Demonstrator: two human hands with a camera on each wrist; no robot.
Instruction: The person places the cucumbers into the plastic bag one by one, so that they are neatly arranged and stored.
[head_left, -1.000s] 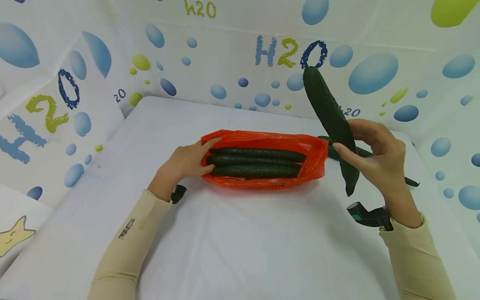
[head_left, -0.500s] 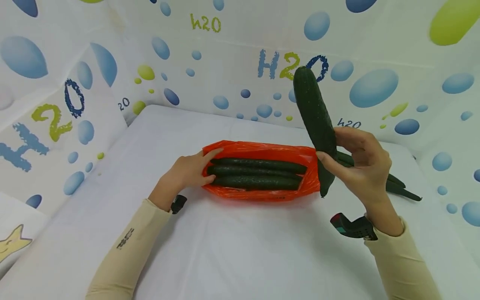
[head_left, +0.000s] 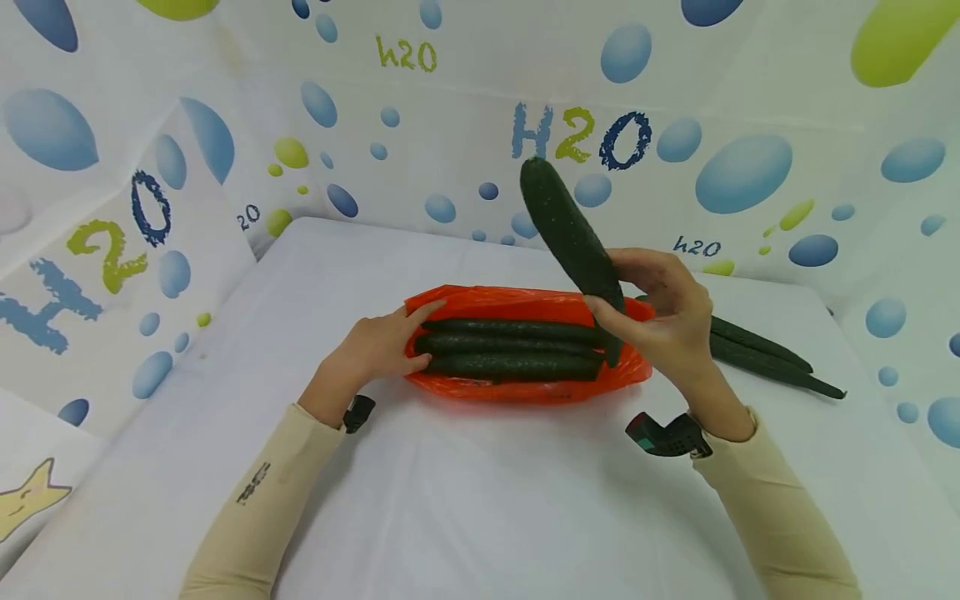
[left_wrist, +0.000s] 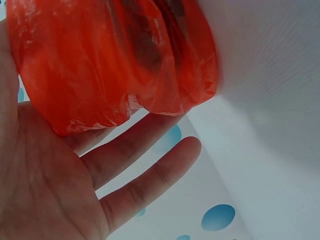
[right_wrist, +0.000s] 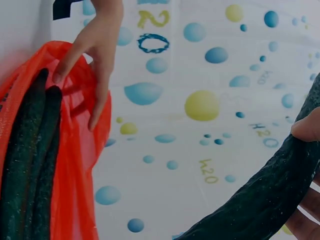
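A red plastic bag (head_left: pixel 525 302) lies on its side on the table, its mouth spread wide. Three dark green cucumbers (head_left: pixel 513 343) lie side by side in it. My left hand (head_left: pixel 384 343) rests on the bag's left end, thumb and index finger spread apart at the rim. In the left wrist view its other fingers (left_wrist: pixel 142 192) stretch out straight against the bag's outside. My right hand (head_left: pixel 663 308) grips another cucumber (head_left: pixel 564 218) near its lower part. That cucumber is tilted, its tip in front of the bag's right end; I cannot tell whether it touches.
Two more cucumbers (head_left: pixel 761 354) lie together on the table to the right, partly hidden behind my right hand. A white sheet (head_left: pixel 480 500) covers the table. Backdrops (head_left: pixel 450 100) with blue and green drops rise behind and to the left.
My right hand has carried the cucumber leftward, from right of the bag to over its right end. The two loose cucumbers show more now. My left hand stays at the bag.
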